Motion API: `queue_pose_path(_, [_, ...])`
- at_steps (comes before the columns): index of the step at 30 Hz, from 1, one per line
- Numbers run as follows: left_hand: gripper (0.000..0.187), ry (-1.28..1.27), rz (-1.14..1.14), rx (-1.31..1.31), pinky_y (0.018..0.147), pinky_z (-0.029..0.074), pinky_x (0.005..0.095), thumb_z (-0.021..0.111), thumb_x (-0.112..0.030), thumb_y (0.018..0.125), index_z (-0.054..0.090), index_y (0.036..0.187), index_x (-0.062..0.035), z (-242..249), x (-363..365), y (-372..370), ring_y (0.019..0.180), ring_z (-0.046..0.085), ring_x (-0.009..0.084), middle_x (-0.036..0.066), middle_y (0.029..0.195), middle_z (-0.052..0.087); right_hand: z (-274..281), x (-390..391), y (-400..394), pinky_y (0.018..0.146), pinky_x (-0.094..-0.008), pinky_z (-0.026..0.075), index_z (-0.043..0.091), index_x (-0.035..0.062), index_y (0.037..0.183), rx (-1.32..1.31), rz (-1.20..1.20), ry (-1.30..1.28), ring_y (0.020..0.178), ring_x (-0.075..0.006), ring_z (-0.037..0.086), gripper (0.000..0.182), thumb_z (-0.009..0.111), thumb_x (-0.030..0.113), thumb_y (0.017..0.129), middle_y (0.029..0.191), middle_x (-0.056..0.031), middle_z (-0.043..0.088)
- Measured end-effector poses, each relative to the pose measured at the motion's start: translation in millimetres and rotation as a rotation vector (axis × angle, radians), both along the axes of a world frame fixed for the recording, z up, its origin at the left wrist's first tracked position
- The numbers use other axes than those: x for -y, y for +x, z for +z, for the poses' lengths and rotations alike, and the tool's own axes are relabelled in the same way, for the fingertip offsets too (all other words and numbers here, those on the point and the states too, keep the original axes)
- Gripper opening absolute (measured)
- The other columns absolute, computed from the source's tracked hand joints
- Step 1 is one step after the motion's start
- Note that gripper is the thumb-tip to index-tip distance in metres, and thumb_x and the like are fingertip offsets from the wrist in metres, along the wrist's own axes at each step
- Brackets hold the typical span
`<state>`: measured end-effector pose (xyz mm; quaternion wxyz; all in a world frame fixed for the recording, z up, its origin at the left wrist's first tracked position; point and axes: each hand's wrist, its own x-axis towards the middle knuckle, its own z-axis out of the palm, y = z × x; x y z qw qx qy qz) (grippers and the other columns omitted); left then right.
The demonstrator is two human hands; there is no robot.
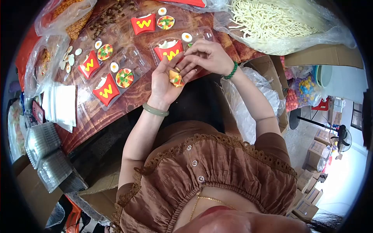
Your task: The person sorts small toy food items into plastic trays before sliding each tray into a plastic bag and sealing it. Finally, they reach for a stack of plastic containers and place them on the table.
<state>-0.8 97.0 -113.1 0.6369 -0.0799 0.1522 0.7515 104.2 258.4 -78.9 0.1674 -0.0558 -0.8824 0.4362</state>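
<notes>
Palm up, my left hand (165, 79) holds a few small toy pizza pieces (176, 78) in its cupped palm. My right hand (204, 58) is beside its fingertips, with thumb and fingers pressed together; what they pinch is hidden. Just behind both hands, a clear plastic tray carries a red toy fries box (169, 49) and a toy egg (187, 37); a green piece there is partly covered by my right fingers. Left of my hands, other clear trays hold red fries boxes (106, 91), round toy pizzas (124, 78) and eggs (114, 67).
A plastic bag of pale toy fries (272, 19) lies at the back right of the red-brown table (134, 97). White sheets (60, 105) and stacked clear containers (44, 143) are at the left. An open cardboard box with plastic (252, 97) stands by my right arm.
</notes>
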Motion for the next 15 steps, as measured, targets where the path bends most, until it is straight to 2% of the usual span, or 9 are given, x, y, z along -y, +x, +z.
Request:
queue_pose_path(2, [0.05,0.039,-0.006,0.02,0.097,0.043,0.0438,0.032,-0.039,0.1,0.046,0.125,0.0014,1,-2,2,0.111,0.054,0.0296,0.017,0.12,0.055,17,21,0,0.061,-0.0218,0.044,0.068,0.0051,0.095,0.096,0.096,-0.052,0.069,-0.0079,0.055,0.019,0.072,0.017,0.081,0.085,-0.0021,0.062])
queue_pose_path(4, [0.048,-0.078,-0.019,-0.05,0.093,0.045,0.0425,0.03,-0.039,0.1,0.049,0.121,0.0002,14,-7,5,0.104,0.057,0.0259,0.014,0.112,0.058,17,26,-2,0.062,-0.0221,0.045,0.067,0.0044,0.094,0.144,0.14,-0.081,0.072,-0.008,0.056,0.018,0.072,0.016,0.081,0.085,-0.0027,0.061])
queue_pose_path(6, [0.047,-0.099,-0.036,-0.03,0.093,0.045,0.0414,0.031,-0.037,0.1,0.05,0.121,0.0006,10,-6,7,0.105,0.056,0.0267,0.014,0.112,0.058,17,27,-3,0.064,-0.0229,0.046,0.066,0.0038,0.093,0.353,0.181,-0.325,0.075,-0.0097,0.058,0.018,0.071,0.015,0.081,0.085,-0.0031,0.061])
queue_pose_path(9, [0.043,-0.142,-0.067,0.012,0.093,0.045,0.0393,0.034,-0.033,0.099,0.051,0.119,0.0014,7,-2,7,0.107,0.056,0.0282,0.014,0.113,0.058,23,26,-1,0.065,-0.0235,0.047,0.066,0.0034,0.092,0.224,0.109,-0.324,0.077,-0.0117,0.058,0.014,0.07,0.012,0.081,0.085,-0.0033,0.061])
queue_pose_path(10, [0.041,-0.153,-0.088,-0.074,0.086,0.048,0.0356,0.034,-0.033,0.1,0.053,0.117,0.0001,9,3,7,0.101,0.059,0.0257,0.012,0.108,0.059,22,22,1,0.065,-0.0235,0.047,0.066,0.0034,0.092,0.226,0.11,-0.323,0.077,-0.0117,0.058,0.014,0.07,0.012,0.081,0.085,-0.0033,0.061])
queue_pose_path(11, [0.039,-0.163,-0.109,-0.16,0.079,0.051,0.032,0.035,-0.032,0.101,0.055,0.114,-0.0012,11,6,7,0.094,0.062,0.0232,0.011,0.104,0.061,20,15,2,0.067,-0.0242,0.047,0.067,0.0035,0.092,0.111,0.075,-0.164,0.077,-0.0124,0.058,0.013,0.069,0.009,0.081,0.085,-0.0034,0.061])
queue_pose_path(12, [0.032,-0.155,-0.111,-0.129,0.073,0.053,0.029,0.042,-0.027,0.099,0.055,0.114,-0.0012,15,6,6,0.088,0.064,0.0237,0.01,0.102,0.063,17,7,4,0.068,-0.0249,0.047,0.067,0.0037,0.092,-0.004,0.041,-0.005,0.077,-0.0132,0.059,0.011,0.068,0.007,0.081,0.084,-0.0036,0.061])
queue_pose_path(15, [0.029,-0.256,-0.078,-0.116,0.071,0.053,0.0268,0.048,-0.024,0.097,0.055,0.114,-0.0012,16,4,7,0.087,0.064,0.0226,0.01,0.101,0.063,8,-11,4,0.072,-0.0276,0.048,0.068,0.0042,0.093,-0.038,0.078,0.073,0.079,-0.0145,0.059,0.013,0.065,0.003,0.081,0.085,-0.0044,0.061])
